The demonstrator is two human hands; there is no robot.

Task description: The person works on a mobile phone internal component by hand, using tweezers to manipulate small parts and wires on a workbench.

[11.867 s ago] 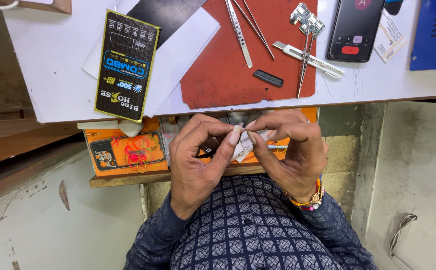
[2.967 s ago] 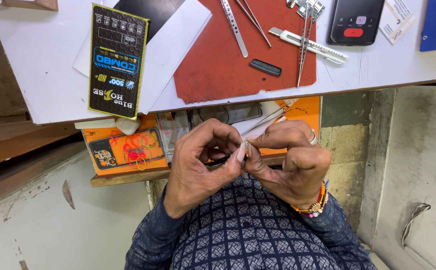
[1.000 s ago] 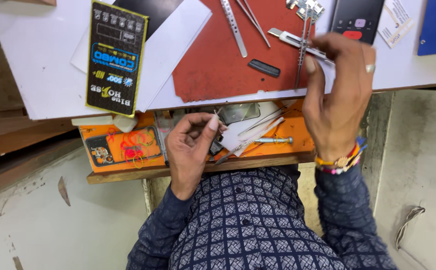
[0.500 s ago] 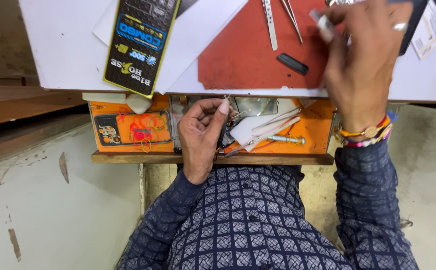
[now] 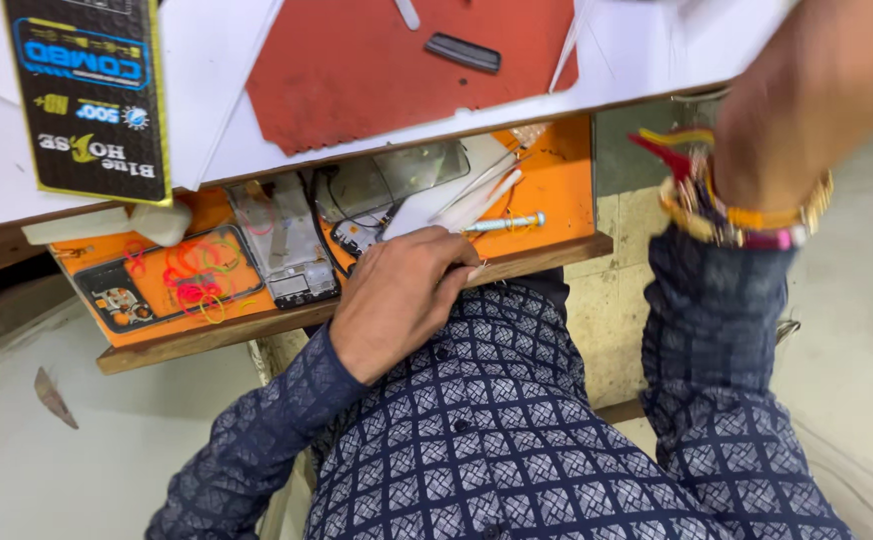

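Observation:
My left hand [image 5: 402, 300] rests on the wooden front edge of an open orange drawer [image 5: 557, 170], fingers curled inward; what they enclose is hidden. Just beyond its fingertips lie a small silver-and-blue screwdriver [image 5: 502, 223] and some white strips [image 5: 467, 200]. My right hand [image 5: 817, 90] is raised at the upper right over the white table [image 5: 207, 70], badly blurred, its fingers cut off by the frame edge. Coloured bangles [image 5: 727, 205] circle its wrist.
The drawer also holds a bare phone frame [image 5: 287, 250], a glass panel [image 5: 407, 170] and loose coloured rubber bands [image 5: 192, 285]. On the table lie a red mat [image 5: 377, 70] with a small black piece [image 5: 462, 52] and a black-and-yellow package [image 5: 87, 90].
The hands, joined over a small white thing, parted. My right hand reached up to the table's tools and now swings right, blurred. My left hand stayed at the drawer. The view shifted closer.

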